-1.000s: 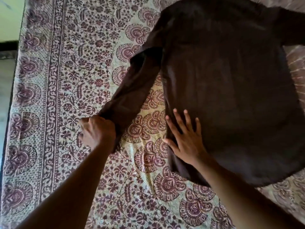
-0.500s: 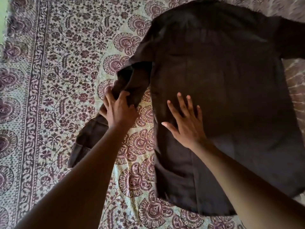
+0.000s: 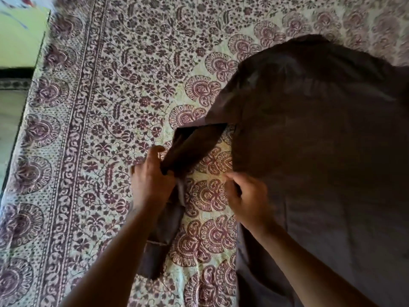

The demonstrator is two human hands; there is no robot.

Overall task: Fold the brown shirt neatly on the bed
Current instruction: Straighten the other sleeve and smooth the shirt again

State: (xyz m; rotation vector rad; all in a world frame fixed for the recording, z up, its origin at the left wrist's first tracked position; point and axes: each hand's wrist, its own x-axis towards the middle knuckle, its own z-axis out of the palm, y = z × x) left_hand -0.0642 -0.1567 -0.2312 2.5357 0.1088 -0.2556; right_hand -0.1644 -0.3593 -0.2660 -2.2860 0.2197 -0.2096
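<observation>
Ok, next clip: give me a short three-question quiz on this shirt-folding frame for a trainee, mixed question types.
1. True or false: the left hand grips the sleeve of the brown shirt.
2. Multiple choice: where is the right hand?
A. flat on the middle of the shirt
B. fingers curled at the shirt's left side edge
C. off the bed, holding nothing
3. Fill in: the shirt lies on a patterned ____ printed with purple floral motifs.

Key: 1 true; 2 B; 3 bedspread.
</observation>
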